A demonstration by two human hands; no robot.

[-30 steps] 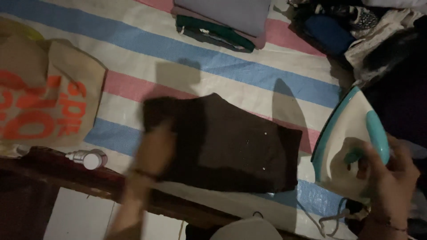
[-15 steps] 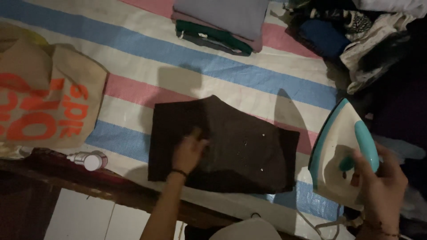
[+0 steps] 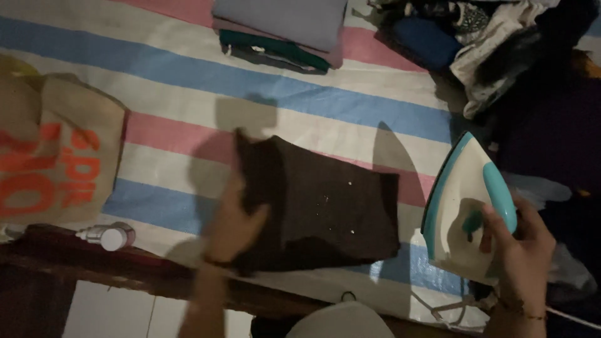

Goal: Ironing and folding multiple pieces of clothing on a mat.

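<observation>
A dark brown folded cloth lies on a striped white, blue and pink sheet. My left hand grips the cloth's left edge, which is lifted and folded over. To the right, a white and teal iron stands tilted on its heel at the sheet's edge, and my right hand is closed around its teal handle.
A brown paper bag with orange print lies at the left. A small white bottle rests on the dark wooden edge. Folded grey and green clothes sit at the top; a heap of unfolded clothes is at the top right.
My left hand moved from the cloth's middle to its left edge and lifted it over. The iron and my right hand stayed in place.
</observation>
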